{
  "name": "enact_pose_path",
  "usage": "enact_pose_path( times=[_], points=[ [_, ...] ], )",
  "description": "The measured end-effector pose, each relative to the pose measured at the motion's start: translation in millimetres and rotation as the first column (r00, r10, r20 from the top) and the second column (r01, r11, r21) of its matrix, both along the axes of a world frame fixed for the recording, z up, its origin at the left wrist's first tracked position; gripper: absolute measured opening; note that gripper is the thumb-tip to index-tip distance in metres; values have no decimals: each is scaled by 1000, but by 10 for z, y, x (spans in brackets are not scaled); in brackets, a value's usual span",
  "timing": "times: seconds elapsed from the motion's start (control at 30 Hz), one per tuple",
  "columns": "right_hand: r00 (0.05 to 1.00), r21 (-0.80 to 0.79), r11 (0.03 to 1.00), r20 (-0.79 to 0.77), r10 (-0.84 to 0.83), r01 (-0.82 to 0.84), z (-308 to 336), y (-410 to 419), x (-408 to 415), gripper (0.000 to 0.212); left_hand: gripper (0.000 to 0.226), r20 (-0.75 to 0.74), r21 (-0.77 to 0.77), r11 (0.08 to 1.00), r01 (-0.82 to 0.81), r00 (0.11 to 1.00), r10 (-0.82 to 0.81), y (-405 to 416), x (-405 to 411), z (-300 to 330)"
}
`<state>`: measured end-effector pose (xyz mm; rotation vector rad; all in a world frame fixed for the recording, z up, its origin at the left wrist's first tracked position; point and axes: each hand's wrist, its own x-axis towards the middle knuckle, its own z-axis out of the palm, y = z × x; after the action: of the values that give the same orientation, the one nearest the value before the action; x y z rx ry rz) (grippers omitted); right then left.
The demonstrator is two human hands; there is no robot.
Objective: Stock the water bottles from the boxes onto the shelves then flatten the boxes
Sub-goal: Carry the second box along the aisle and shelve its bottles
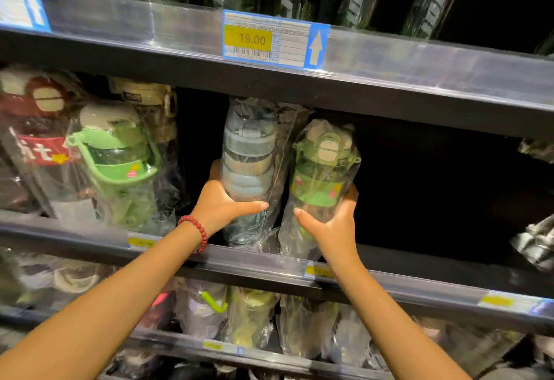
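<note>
Two water bottles in clear plastic wrap stand upright on the middle shelf (257, 262), close to its front edge. My left hand (223, 206) grips the grey-blue bottle (247, 152) around its lower body, thumb across the front. Beside it on the right, my right hand (332, 224) holds the green-lidded bottle (325, 167) the same way. A red bead bracelet (196, 231) is on my left wrist. No box is in view.
Left of my hands, a wrapped green bottle (120, 158) and a red one (33, 128) fill the shelf. The shelf space to the right is dark. A 19.00 price tag (274, 39) hangs on the upper shelf rail. More wrapped bottles (248, 316) sit on the lower shelf.
</note>
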<state>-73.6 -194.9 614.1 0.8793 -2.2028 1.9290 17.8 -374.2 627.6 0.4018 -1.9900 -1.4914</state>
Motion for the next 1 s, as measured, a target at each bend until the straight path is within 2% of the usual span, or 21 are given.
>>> enact_pose_path(
  times=[0.17, 0.23, 0.3, 0.37, 0.4, 0.47, 0.5, 0.63, 0.8, 0.87, 1.0],
  points=[
    [995, 118, 989, 60, 78, -85, 2, 88, -37, 92, 33, 11, -39, 999, -11, 1000, 11, 16, -18, -8],
    [985, 168, 976, 121, 119, -139, 28, 132, -15, 91, 33, 12, -52, 999, 7, 1000, -6, 38, -10, 2],
    [972, 229, 957, 192, 135, -178, 66, 177, 2, 80, 40, 32, -73, 997, 38, 999, -36, 28, 12, -12],
    [962, 260, 943, 227, 149, -207, 72, 203, -36, 59, 57, 82, -91, 991, 100, 992, -93, -26, 46, -65],
    [964, 287, 935, 221, 147, -208, 57, 207, -66, 52, 73, 121, -104, 987, 120, 987, -108, -62, 58, -103],
    [974, 348, 920, 192, 119, -181, 41, 193, -95, 51, 105, 207, -142, 985, 99, 976, -68, -100, 72, -160],
    [977, 370, 915, 189, 98, -164, 29, 175, -108, 52, 109, 218, -164, 983, 81, 975, -44, -97, 72, -178],
    [989, 424, 899, 136, 54, -107, 10, 88, -93, 43, 73, 159, -237, 971, -10, 986, 49, -46, 40, -158],
    [985, 459, 880, 163, 50, -121, 41, -101, -83, 38, 45, 186, -239, 971, 5, 982, 41, -148, 104, -89],
    [984, 465, 877, 172, 46, -122, 47, -209, -34, 37, 44, 182, -201, 979, -26, 981, 63, -217, 131, -81],
    [976, 493, 859, 216, 31, -136, 63, -432, 45, 31, 66, 204, -121, 986, -112, 970, 135, -383, 149, -85]
  ],
)
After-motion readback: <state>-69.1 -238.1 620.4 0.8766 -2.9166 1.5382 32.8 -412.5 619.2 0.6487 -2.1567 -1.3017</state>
